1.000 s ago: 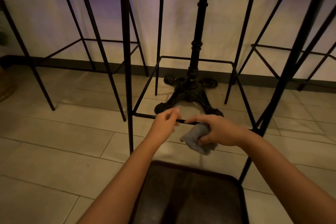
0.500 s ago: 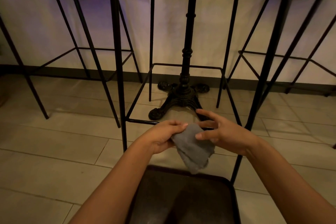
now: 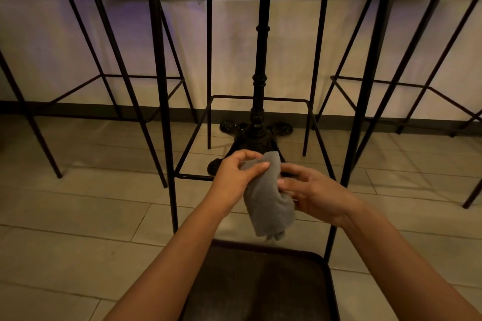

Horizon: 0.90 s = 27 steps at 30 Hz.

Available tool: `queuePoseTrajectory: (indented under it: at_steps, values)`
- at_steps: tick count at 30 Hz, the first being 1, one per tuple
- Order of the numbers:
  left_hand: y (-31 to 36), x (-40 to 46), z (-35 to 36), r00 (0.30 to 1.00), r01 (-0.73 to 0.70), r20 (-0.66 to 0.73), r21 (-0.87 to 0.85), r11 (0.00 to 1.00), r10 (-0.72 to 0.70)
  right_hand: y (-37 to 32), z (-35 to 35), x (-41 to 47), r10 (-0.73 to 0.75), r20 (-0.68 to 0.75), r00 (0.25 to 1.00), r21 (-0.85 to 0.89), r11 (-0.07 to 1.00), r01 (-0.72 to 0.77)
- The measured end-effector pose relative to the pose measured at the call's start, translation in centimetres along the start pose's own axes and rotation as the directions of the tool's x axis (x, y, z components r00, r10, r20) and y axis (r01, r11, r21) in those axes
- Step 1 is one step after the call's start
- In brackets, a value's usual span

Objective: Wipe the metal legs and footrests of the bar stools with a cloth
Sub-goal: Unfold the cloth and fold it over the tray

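A grey cloth (image 3: 266, 203) hangs between both hands in front of the middle bar stool. My left hand (image 3: 236, 177) pinches its upper edge with thumb and fingers. My right hand (image 3: 313, 190) touches the cloth's right side with fingers spread. The stool's black front footrest bar (image 3: 193, 177) runs just behind my hands, partly hidden by them. Its left front leg (image 3: 163, 112) and right front leg (image 3: 365, 112) rise on either side. The cloth is off the bar.
A black ornate table pedestal (image 3: 259, 112) stands behind the stool. More bar stools stand at left (image 3: 112, 60) and right (image 3: 417, 81). A dark seat (image 3: 260, 289) lies below my arms. The floor is pale tile (image 3: 65, 216), with a wall behind.
My right hand let go of its grip around the footrest with the bunched cloth. The cloth now hangs unfolded between both hands, and my left hand has taken hold of it. The view has tilted up.
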<state>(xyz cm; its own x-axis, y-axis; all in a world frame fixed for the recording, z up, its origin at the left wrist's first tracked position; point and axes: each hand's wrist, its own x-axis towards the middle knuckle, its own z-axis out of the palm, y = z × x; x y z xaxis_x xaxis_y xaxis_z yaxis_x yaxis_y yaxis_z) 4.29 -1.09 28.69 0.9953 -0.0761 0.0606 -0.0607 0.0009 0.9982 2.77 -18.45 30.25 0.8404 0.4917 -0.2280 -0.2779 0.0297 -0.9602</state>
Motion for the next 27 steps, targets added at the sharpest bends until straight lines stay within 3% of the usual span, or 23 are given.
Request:
queuePoseTrajectory:
  at_steps: [4, 6, 14, 18, 23, 27]
  values:
    - [0.3, -0.4, 0.3, 0.994, -0.103, 0.051, 0.068, 0.992, 0.100, 0.2, 0.2, 0.0, -0.091, -0.033, 0.995, -0.058, 0.994, 0.089]
    - [0.8, -0.6, 0.0, 0.990, -0.130, 0.070, 0.077, 0.989, 0.124, -0.1, 0.4, -0.1, -0.158, -0.056, 0.986, -0.190, 0.971, 0.145]
    - [3.0, -1.2, -1.7, 0.984, -0.167, 0.095, 0.173, 0.971, 0.152, -2.4, -1.0, -0.5, -0.336, -0.116, 0.935, -0.684, 0.709, 0.170]
    - [3.5, -1.3, -1.7, 0.972, -0.234, 0.087, 0.327, 0.916, 0.218, -3.2, -1.6, -0.6, -0.274, -0.089, 0.958, -0.639, 0.753, 0.157]
    - [3.1, -1.3, -1.6, 0.965, -0.262, 0.049, 0.303, 0.916, 0.259, -2.9, -1.4, -1.3, -0.212, -0.070, 0.975, -0.449, 0.879, 0.159]
    - [2.4, -1.3, -2.2, 0.998, -0.060, 0.011, 0.077, 0.995, 0.059, -2.2, -1.6, -1.4, -0.159, -0.067, 0.985, -0.303, 0.944, 0.132]
